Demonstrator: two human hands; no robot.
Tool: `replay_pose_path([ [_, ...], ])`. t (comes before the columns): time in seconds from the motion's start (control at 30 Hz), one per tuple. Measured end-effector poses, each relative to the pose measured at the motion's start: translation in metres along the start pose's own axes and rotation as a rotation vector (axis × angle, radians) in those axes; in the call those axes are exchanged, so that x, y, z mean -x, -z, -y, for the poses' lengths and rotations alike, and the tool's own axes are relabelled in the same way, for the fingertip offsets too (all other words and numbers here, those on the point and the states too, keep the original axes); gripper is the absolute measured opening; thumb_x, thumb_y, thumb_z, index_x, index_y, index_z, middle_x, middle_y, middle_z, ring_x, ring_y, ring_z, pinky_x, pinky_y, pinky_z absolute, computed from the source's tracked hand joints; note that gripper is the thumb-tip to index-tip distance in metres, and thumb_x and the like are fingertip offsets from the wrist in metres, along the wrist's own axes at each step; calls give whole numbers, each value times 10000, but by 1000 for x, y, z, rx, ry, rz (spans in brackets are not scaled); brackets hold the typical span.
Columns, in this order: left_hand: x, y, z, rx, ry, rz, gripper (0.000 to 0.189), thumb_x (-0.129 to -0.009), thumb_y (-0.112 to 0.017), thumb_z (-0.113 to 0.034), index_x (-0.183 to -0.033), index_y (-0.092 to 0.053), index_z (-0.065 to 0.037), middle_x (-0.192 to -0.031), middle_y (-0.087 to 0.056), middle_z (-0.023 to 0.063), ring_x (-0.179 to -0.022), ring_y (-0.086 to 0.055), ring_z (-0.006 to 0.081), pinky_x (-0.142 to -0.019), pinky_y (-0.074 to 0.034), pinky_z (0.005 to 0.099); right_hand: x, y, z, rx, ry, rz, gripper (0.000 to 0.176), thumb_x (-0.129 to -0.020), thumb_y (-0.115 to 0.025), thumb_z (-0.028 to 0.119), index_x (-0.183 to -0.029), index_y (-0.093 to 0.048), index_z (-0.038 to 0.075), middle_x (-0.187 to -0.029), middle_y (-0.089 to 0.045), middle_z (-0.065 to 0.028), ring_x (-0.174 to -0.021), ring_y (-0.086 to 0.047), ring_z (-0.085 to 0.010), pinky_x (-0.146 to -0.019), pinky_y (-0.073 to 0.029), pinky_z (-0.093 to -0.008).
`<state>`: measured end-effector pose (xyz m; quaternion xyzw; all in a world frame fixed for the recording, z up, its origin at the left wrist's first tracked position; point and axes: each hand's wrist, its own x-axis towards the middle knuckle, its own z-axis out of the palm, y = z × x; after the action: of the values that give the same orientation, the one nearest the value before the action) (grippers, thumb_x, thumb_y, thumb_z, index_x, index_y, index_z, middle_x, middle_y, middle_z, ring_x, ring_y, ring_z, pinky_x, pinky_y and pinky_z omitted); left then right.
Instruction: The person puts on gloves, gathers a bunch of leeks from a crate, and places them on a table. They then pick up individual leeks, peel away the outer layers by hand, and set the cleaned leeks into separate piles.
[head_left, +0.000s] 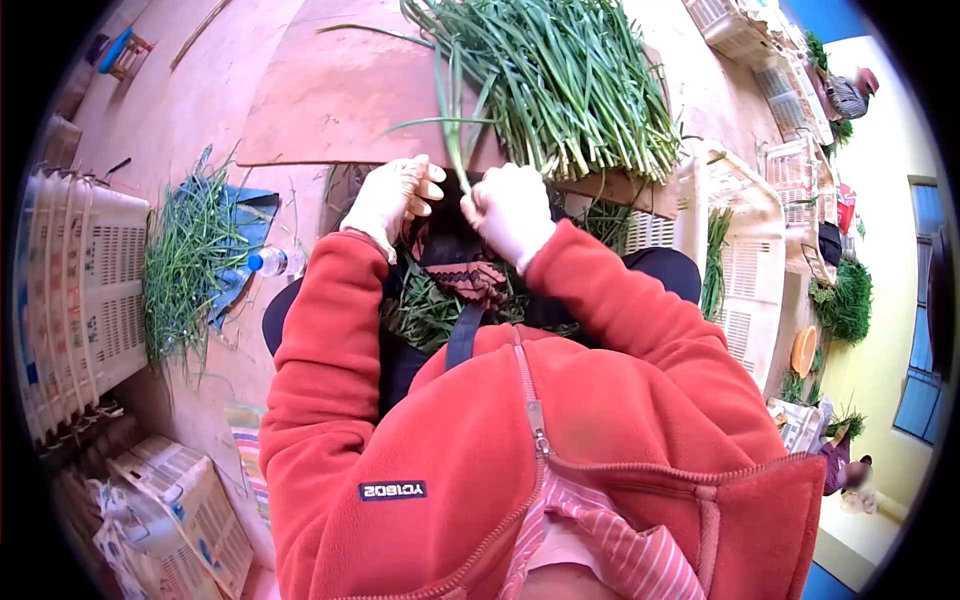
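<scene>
Head view shows two hands in thin, off-white gloves, near each other at the front edge of one flat, smooth brown board [330, 105]. The right hand [510, 212] pinches a single leafy green stalk [453, 135] between thumb and bent forefinger near its base; the slender, ribbon-like leaves fan out over the board. The left hand [393, 198] is just beside it, fingers curled toward the thumb; whether it grips anything, I cannot tell. On the board's right part lies one thick heap of long, glossy green stalks [575, 95], their paler cut ends facing the wearer, too many to count. Limp, tangled green leaves [425, 308] fill the lap around a reddish cloth [470, 280] with dark zigzag trim. Both arms wear the sleeves of one fuzzy red fleece jacket [440, 430] with a toothed zip. To the left, a loose mound of thin green blades [185, 265] lies partly on one creased blue sheet [250, 212], near one clear plastic bottle [285, 262] with a blue cap. Slotted, off-white plastic crates [115, 265] stand on both sides, and two other people are at far right.
</scene>
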<state>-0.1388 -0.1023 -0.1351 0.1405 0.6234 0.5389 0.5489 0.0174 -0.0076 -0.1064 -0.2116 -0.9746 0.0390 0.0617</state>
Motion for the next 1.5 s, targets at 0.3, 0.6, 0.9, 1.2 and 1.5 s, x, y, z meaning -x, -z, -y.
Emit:
replay_pose_path([
  [0.3,37,9,28,383,-69,351,430,-919,-523,-371,-1145,-584,-10,-640,-530,-9,-508,-443,80,-508,-368,217,31,-11,27,-1964,-586,748,328,-892,-595,310,-1030,-628,14,-965,-662,-59,-842,-607,-94,-730,-497,-214],
  [0.6,78,8,18,417,-277,363,435,-934,-506,-330,-1212,-550,2,-974,-627,35,-827,-547,103,-782,-413,251,38,-3,39,-2267,-445,690,424,-901,-556,376,-1080,-598,-7,-752,-578,8,-514,-439,-30,-423,-349,-169],
  [0.9,54,18,28,369,-361,9,382,-945,-497,-314,-1134,-617,-5,-712,-568,-49,-552,-392,30,-501,-275,177,64,-26,16,-1407,-547,801,236,-855,-598,276,-878,-701,64,-706,-625,-37,-611,-556,-68,-524,-436,-199],
  [1.2,39,9,38,403,-244,46,376,-935,-497,-328,-1105,-625,-18,-997,-668,56,-840,-614,116,-737,-466,263,29,23,37,-1043,-162,279,274,-889,-510,299,-988,-637,78,-706,-650,-118,-660,-637,-295,-642,-481,-407],
  [1.5,26,5,55,567,-124,213,452,-911,-542,-367,-1161,-563,10,-1061,-640,138,-906,-616,227,-801,-501,338,12,-13,50,-1540,-568,552,265,-925,-526,269,-748,-590,82,-579,-586,-4,-466,-486,-80,-454,-385,-226],
])
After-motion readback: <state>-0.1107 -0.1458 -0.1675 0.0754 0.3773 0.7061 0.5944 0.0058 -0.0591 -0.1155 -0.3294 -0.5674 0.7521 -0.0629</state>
